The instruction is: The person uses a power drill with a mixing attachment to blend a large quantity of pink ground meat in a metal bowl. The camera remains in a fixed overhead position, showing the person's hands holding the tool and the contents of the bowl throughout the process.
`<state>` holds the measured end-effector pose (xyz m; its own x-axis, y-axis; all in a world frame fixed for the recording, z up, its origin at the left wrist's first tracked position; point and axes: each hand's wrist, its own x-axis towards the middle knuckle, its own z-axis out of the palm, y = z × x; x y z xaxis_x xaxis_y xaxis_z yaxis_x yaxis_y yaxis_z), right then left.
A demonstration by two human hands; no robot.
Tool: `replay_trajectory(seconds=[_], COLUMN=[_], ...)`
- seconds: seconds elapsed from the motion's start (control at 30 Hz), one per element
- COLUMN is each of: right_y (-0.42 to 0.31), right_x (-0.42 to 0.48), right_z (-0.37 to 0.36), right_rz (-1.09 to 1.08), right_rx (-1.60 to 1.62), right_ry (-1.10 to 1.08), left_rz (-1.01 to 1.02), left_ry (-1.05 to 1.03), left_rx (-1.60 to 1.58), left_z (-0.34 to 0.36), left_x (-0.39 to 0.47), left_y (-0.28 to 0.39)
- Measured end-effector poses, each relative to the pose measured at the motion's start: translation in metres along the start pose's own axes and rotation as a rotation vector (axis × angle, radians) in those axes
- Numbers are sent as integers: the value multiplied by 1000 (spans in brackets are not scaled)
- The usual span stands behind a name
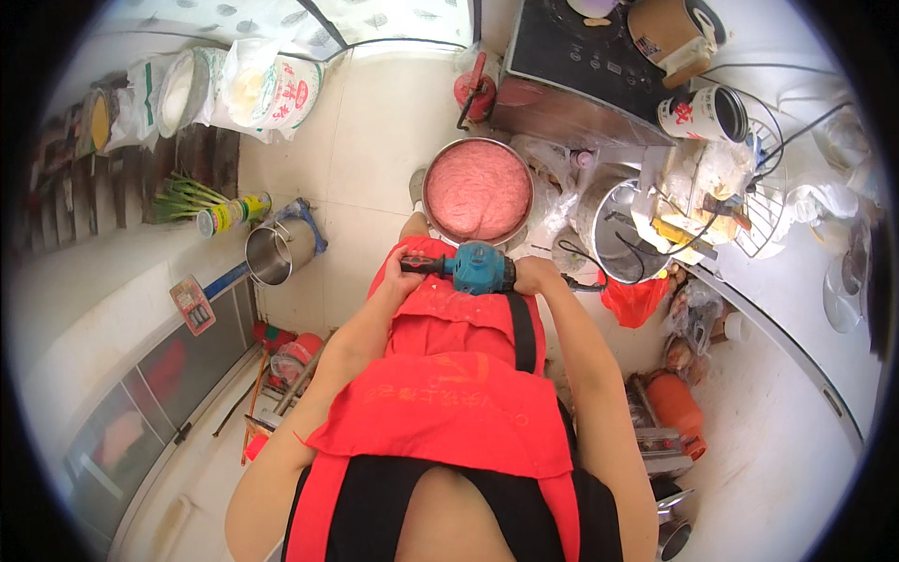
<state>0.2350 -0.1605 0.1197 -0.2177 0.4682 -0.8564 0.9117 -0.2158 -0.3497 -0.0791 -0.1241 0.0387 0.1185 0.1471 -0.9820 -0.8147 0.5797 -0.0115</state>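
Note:
Both my hands hold a teal and black handheld power mixer or drill (481,268) across my lap, over a red apron (449,400). My left hand (409,272) is wrapped around its black side handle. At the opposite end, my right hand (535,274) grips the body by the power cord. Just beyond the tool, a round steel pot (532,175) is filled with pink ground meat (480,186). The meat's surface is swirled, with a small dip at the near edge. Whether a mixing shaft reaches into it is hidden behind the tool.
An induction cooker (590,67) stands ahead right, with a red canister (475,88) beside it. A tall steel pot (625,232) and a red plastic bag (634,298) are at right. Leftward are a steel pail (270,256), green onions (186,197) and an open flour sack (288,95).

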Motion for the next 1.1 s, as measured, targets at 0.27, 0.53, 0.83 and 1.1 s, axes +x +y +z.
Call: replay_trajectory(seconds=[0.27,0.53,0.83,1.1], right_y=[-19,-37,-51,-61], right_x=[22,35,48,58], right_z=[-7,-7,-4,-16], right_rz=[-18,49,34,-4], right_rx=[-68,-121,-71,-99], right_ry=[8,54,86,140], left_rz=[9,30,32,58], left_ry=[12,29,-69,-61], left_rx=[-36,-56,50,21], left_z=[-7,-9,-16,-21], left_x=[1,4,9,20], left_y=[22,40,63,77])
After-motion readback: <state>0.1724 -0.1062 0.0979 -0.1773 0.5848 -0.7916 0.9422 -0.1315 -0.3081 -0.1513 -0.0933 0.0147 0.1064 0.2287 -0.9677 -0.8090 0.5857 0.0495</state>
